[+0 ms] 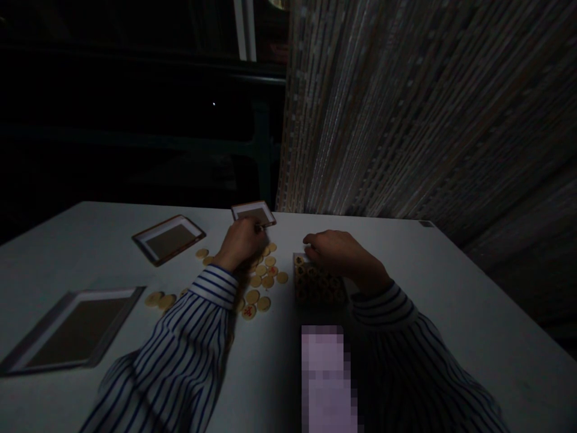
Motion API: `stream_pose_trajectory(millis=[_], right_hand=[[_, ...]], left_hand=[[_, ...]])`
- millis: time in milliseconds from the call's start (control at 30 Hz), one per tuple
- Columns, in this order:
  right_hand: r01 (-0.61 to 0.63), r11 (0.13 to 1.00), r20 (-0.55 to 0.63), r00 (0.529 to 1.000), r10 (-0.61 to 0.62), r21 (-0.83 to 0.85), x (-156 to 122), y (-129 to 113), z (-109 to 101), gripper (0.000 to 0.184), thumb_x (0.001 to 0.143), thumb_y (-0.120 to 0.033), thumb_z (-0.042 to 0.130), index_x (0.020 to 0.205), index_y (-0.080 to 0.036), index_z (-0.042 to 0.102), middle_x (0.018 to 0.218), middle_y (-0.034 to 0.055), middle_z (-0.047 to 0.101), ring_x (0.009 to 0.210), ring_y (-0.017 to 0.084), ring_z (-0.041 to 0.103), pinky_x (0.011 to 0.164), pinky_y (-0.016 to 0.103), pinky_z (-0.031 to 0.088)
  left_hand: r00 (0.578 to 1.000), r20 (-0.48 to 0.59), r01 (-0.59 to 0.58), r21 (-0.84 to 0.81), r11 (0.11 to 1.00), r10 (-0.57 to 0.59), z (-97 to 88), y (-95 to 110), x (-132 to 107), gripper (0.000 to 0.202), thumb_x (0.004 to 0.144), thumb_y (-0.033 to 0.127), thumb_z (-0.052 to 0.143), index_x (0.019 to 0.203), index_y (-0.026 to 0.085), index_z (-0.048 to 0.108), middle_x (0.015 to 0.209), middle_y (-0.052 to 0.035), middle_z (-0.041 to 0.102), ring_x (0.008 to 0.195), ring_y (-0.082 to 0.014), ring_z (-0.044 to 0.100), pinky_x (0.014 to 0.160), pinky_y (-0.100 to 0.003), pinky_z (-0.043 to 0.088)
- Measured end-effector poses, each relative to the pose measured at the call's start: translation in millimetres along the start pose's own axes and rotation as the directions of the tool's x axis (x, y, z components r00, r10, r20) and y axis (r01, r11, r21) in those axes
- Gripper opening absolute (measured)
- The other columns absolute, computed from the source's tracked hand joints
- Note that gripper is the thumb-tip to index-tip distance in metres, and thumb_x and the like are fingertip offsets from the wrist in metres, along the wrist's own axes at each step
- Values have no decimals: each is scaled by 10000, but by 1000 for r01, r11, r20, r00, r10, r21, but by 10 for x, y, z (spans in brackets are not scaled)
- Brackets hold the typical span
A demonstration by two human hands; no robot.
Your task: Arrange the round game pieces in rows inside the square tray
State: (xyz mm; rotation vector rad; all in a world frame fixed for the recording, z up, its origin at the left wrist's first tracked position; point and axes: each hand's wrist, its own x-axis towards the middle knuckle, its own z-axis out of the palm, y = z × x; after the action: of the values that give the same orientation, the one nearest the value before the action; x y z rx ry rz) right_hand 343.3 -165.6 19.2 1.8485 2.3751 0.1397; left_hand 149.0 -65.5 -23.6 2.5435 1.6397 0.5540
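Note:
Several round wooden game pieces (260,282) with red marks lie scattered on a white table (451,300). My left hand (241,242) rests among them with its fingers curled, near a small box lid (253,213); what it holds is hidden. My right hand (336,252) hovers over a small wooden box (318,287) packed with round pieces, fingers bent down at the box's far edge as if pinching a piece. Both arms wear striped sleeves.
Two shallow box trays lie on the left: one (169,239) further back, one (74,328) near the front edge. A wall of vertical strips (406,108) rises behind the table. The room is dark. A blurred patch (327,379) sits low centre.

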Motion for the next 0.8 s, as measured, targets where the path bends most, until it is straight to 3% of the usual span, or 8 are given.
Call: stream_pose_trajectory(millis=[133,267,433,800], right_hand=[[-5,1000,-14,1000,5,2,-2,7,1,319,876,-317,337,1036,-183,579,959,109,654,880,239,602,678,324,413],[-8,1000,-8,1000,8,4,0,16,0,329,881,-316,332,1077,-189,565,978,107,650,894,232,598,697,325,412],[-9,1000,-6,1000,9,10,-6,16,-18,328,882,-311,335,1070,-183,571,975,113,650,904,236,597,705,329,412],[-2,999,-45,999,4,48,-39,46,-46,345,884,-325,345,1129,-196,550,1035,109,639,938,234,584,744,336,401]], left_hand=[[997,-27,-79,-112,991,76,-36,15,20,269,767,263,451,876,134,660,850,-92,670,781,-199,599,708,-272,436],[987,-110,-139,-200,970,119,-62,41,33,290,763,236,461,961,148,655,881,-71,661,792,-180,583,732,-272,430],[978,-185,-148,-308,940,93,-84,83,33,278,758,247,504,975,147,646,908,-70,656,817,-182,583,742,-278,435],[981,-188,-144,-551,822,46,-224,204,-55,215,744,315,568,884,161,619,815,-26,659,740,-153,594,668,-245,437]])
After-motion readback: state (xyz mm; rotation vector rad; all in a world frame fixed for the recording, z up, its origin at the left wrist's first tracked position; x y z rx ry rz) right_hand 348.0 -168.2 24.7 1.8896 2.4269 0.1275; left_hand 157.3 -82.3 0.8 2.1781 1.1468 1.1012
